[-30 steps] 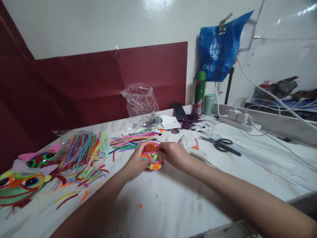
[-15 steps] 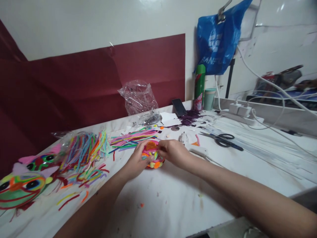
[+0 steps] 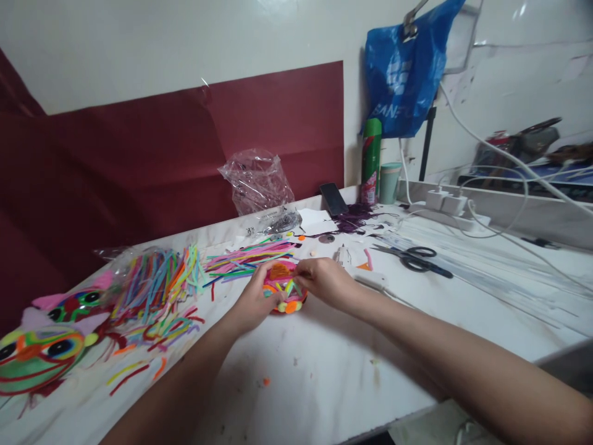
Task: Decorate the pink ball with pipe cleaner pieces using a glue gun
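Observation:
A small, round, colourful craft piece (image 3: 291, 306) in pink, orange, yellow and green sits low over the table, between my hands. My left hand (image 3: 254, 300) grips its left side, thumb across the front. At its upper right, the fingers of my right hand (image 3: 322, 281) are pinched together against the piece; what lies between the fingertips is hidden. Just behind my right hand is a white hot glue gun (image 3: 368, 278). Coloured pipe cleaners (image 3: 254, 256) lie beyond my left hand.
Two finished-looking animal-face crafts (image 3: 41, 361) lie at the left beside a bag of pipe cleaners (image 3: 155, 281) and loose cut pieces. Black scissors (image 3: 419, 258) lie at the right. Farther back are a phone (image 3: 333, 198), a spray can (image 3: 370, 164), a cup (image 3: 390, 184) and a power strip (image 3: 472, 219).
The view has shifted slightly. My right hand's fingers have moved a little on the craft piece, and more of its front shows. My left hand keeps its grip.

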Demonstrator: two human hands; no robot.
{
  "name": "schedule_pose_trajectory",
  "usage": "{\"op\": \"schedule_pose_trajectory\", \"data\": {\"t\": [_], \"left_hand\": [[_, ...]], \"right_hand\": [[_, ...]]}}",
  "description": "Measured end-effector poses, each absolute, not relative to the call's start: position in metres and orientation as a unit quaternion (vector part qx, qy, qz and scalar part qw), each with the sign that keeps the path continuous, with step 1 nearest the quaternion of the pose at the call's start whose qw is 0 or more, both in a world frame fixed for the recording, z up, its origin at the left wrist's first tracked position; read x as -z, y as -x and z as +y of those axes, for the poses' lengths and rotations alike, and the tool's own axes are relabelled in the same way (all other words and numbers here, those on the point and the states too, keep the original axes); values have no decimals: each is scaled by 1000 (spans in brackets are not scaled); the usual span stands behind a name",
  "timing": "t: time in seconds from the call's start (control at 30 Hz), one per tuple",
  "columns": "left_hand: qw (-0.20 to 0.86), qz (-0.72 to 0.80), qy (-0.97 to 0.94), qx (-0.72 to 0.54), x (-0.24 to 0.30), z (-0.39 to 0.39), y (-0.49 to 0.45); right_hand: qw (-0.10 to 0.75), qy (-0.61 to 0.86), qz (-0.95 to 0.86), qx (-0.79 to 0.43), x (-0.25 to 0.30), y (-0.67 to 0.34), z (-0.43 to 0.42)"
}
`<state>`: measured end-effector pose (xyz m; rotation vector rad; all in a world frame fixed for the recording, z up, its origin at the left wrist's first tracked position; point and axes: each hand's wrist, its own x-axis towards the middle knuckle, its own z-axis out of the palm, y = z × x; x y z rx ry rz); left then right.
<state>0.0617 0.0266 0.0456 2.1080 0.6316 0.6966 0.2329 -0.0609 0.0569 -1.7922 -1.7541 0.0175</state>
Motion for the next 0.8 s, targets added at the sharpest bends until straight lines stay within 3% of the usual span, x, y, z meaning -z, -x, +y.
{"op": "schedule_pose_trajectory", "data": {"t": [0.8], "left_hand": [[420,253,-825,-282,-45,27,-62]], "right_hand": [[329,646,-688,-28,-54,-238,-58]]}}
